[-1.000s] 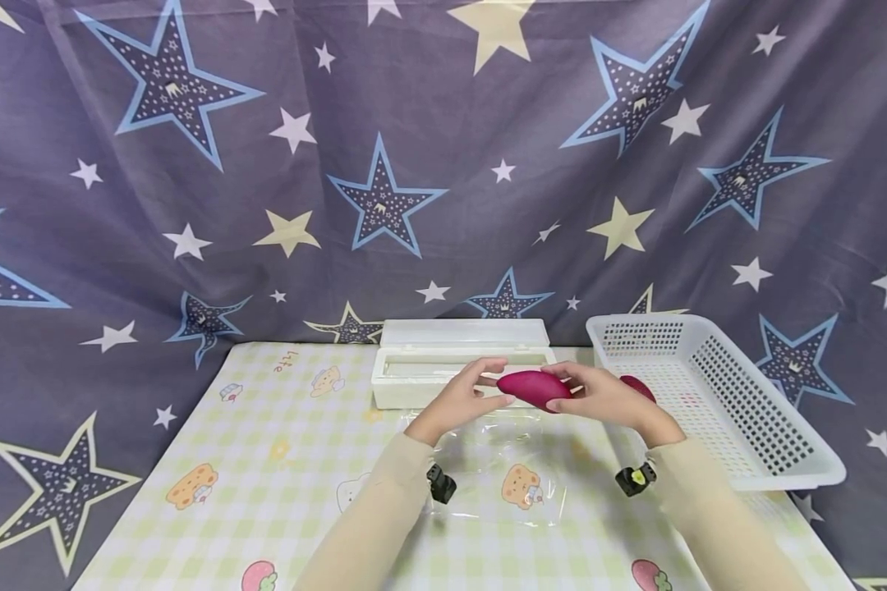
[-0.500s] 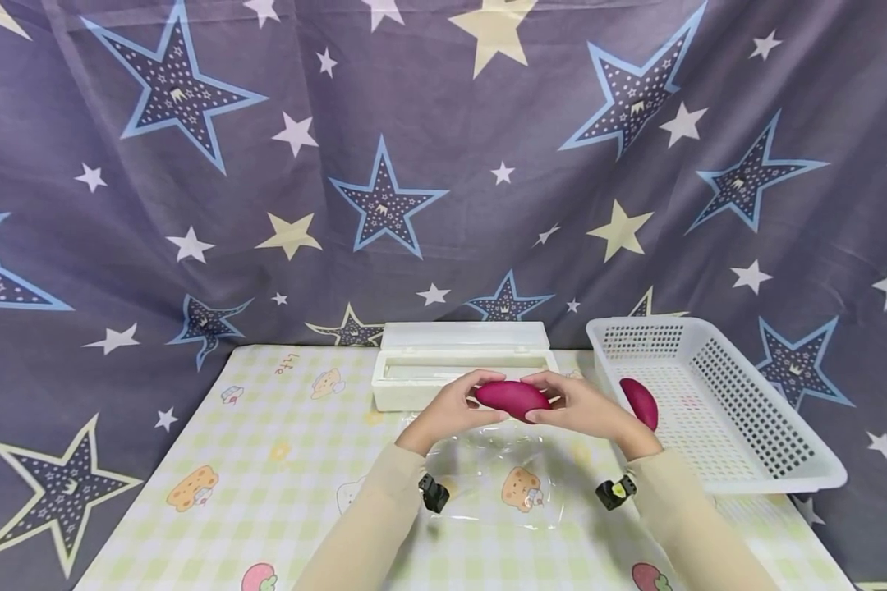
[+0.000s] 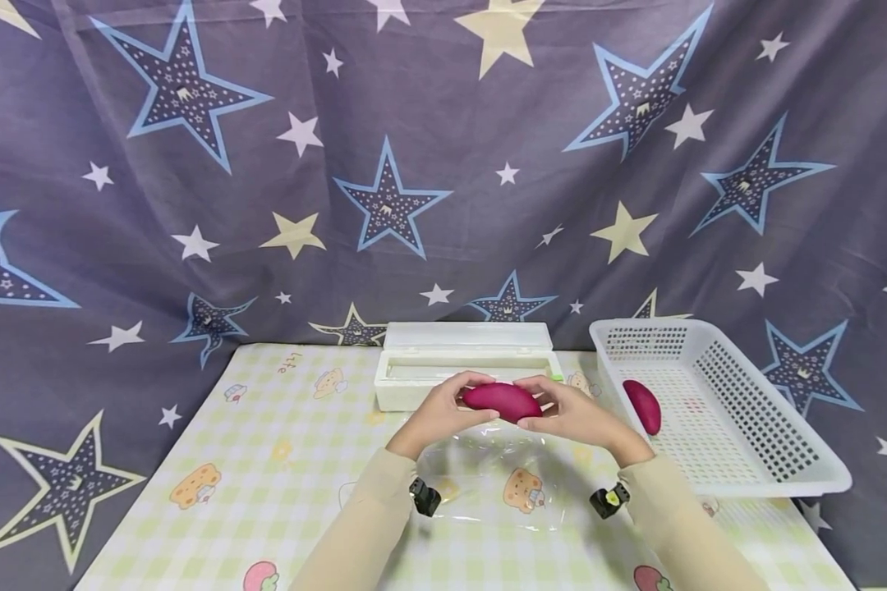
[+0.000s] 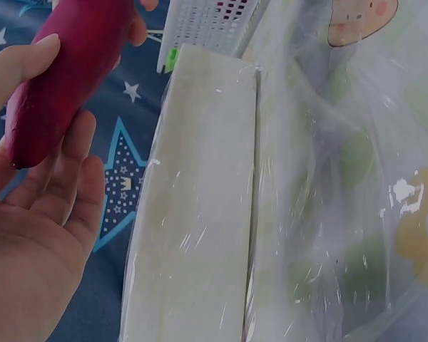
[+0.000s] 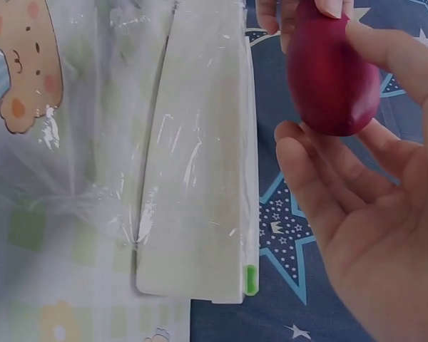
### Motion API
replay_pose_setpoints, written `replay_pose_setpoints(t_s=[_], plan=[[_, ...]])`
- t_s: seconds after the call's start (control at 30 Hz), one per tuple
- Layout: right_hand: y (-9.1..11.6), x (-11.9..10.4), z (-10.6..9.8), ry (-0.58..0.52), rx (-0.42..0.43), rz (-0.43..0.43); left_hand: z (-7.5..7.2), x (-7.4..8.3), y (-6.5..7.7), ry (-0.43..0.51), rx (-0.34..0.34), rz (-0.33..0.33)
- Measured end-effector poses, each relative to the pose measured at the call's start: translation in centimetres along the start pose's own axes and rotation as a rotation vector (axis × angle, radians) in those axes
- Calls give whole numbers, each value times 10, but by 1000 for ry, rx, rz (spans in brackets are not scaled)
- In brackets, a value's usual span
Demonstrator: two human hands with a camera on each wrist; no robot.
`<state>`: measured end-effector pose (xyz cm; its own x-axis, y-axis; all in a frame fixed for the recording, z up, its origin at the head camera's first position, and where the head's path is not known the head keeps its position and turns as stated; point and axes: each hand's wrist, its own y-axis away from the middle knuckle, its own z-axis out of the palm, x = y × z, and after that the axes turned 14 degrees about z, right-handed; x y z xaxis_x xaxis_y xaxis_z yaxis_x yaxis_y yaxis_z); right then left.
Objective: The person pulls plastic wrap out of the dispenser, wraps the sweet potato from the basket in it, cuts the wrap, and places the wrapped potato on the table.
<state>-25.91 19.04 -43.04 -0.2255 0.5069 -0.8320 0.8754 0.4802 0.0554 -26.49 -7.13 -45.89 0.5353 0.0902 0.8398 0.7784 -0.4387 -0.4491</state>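
Note:
A smooth purple-red sweet potato (image 3: 503,402) is held level above the table, in front of the white cling film box (image 3: 414,396). My left hand (image 3: 442,414) grips its left end, thumb on the near side and fingers behind. My right hand (image 3: 572,413) holds the other end the same way. The tapered tip shows in the left wrist view, the rounded end in the right wrist view. Beneath the hands, clear cling film (image 3: 480,484) lies spread from the box over the tablecloth, wrinkled and shiny. The box lid (image 3: 467,335) is raised.
At the right stands a white perforated basket (image 3: 806,484); a second sweet potato (image 3: 643,407) lies inside, near its left wall. A green slider (image 5: 251,280) sits at the box's right end. A starry curtain (image 3: 266,164) hangs behind the checked table (image 3: 281,492).
Both hands have carried the sweet potato left and slightly lower, nearer to me. It has turned a little in the grip. The second sweet potato in the basket has come into fuller view.

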Motion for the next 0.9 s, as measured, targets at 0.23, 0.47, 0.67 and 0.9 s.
replay_pose_setpoints(t_s=[0.23, 0.47, 0.67, 0.9], plan=[[-2, 2, 7, 0, 48, -40, -7, -3, 3, -44, 11, 15], [-2, 2, 13, -7, 40, -48, -16, 0, 9, -90, -53, 23], [-2, 4, 19, 66, 39, -61, -18, 1, 16, -158, -98, 33], [-1, 7, 27, 88, 15, -68, -18, 5, 27, -133, -90, 42]])
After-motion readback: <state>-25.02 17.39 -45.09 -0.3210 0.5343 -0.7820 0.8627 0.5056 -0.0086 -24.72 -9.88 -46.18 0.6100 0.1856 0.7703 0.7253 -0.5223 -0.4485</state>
